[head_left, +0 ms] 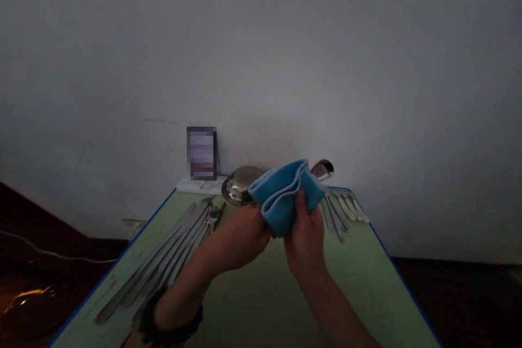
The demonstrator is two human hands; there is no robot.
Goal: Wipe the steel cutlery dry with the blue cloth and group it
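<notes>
Both my hands hold a folded blue cloth above the green table. My right hand is closed on the cloth, thumb pressed on its front. A shiny spoon sticks out of the cloth's upper right, its bowl showing. My left hand is closed at the cloth's lower left edge; whether it grips the spoon's handle inside the cloth is hidden. A dark bracelet sits on my left wrist.
Several long metal utensils lie in a row on the table's left side. More cutlery lies at the right rear. A metal bowl stands at the back, next to a small upright card on a white base, against the wall.
</notes>
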